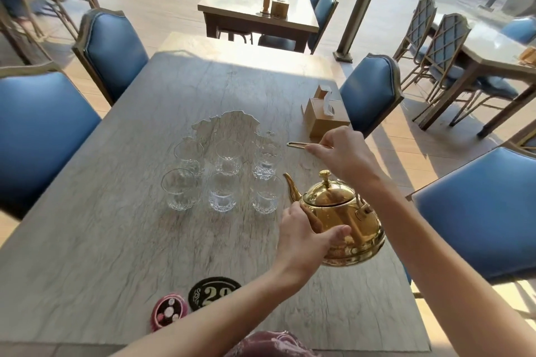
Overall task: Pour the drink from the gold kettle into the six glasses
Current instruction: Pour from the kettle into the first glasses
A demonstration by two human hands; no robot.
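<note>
A gold kettle (345, 226) with a knobbed lid stands at the right of the grey table (116, 240), its spout pointing left toward the glasses. My left hand (304, 238) cups the kettle's near-left side, thumb across its belly. Above the lid, my right hand (342, 153) grips the kettle's thin gold handle (295, 144). Six clear glasses (223, 174) are set out in two rows of three just left of the spout, and all look empty. The nearest-right glass (265, 197) sits close under the spout tip.
A tan tissue box (324, 119) sits beyond my right hand. Near the table's front edge lie a black round number badge (213, 293) and a pink round object (168, 311). Blue padded chairs (43, 130) flank both sides. A pale reflection patch (229, 124) lies behind the glasses.
</note>
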